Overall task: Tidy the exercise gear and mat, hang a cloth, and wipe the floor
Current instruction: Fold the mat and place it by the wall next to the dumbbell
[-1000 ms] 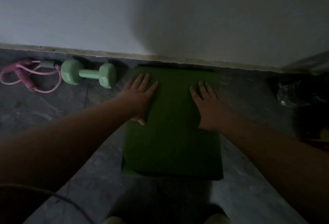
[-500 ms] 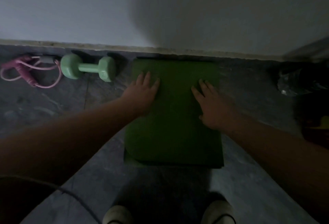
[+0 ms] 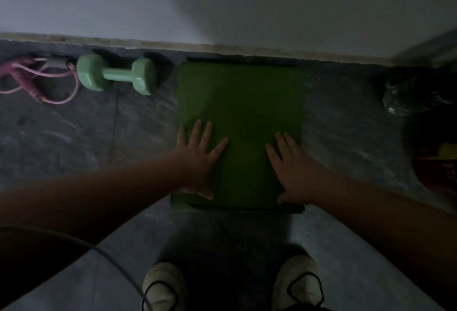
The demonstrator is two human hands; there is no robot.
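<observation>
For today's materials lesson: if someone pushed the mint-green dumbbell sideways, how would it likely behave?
The dumbbell would probably slide or rock rather than roll, since its ends look faceted. It likely feels heavy for its size. Lying flat on the floor, it seems unlikely to tip.

Green mat point(image 3: 241, 98), mint dumbbell point(image 3: 116, 75), pink cord point(image 3: 37, 83) (seemingly), grey-veined floor point(image 3: 74, 142)

wall point(image 3: 247, 1) behind mat point(image 3: 241, 93) — sides open
</observation>
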